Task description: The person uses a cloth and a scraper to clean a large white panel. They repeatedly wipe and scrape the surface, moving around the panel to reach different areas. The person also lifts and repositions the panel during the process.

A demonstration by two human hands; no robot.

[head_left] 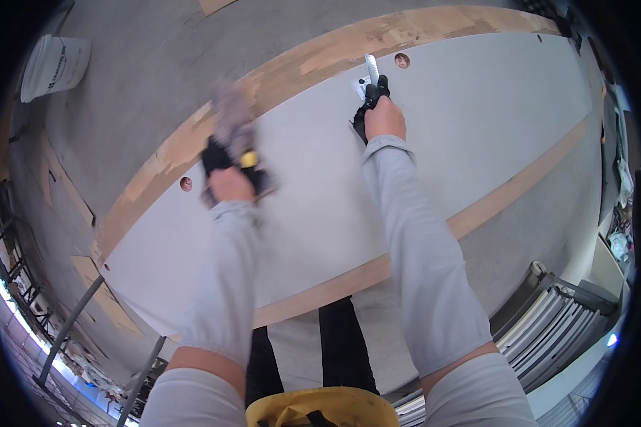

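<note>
A long grey-white panel (477, 121) with raw wooden edges lies flat in front of me. My left hand (229, 171), in a black glove, grips a blurred grey rag with a yellow object under it, near the panel's far edge. My right hand (379, 112), also gloved in black, holds a flat metal scraper (371, 70) with its blade pointing away from me, close to a round hole (402, 60) in the panel. Both forearms wear light grey sleeves.
A second round hole (186, 183) sits at the panel's left. A white bucket (53, 65) stands on the concrete floor at far left. Stacked grey panels (552, 324) lie at lower right. A yellow helmet brim (320, 409) shows at the bottom edge.
</note>
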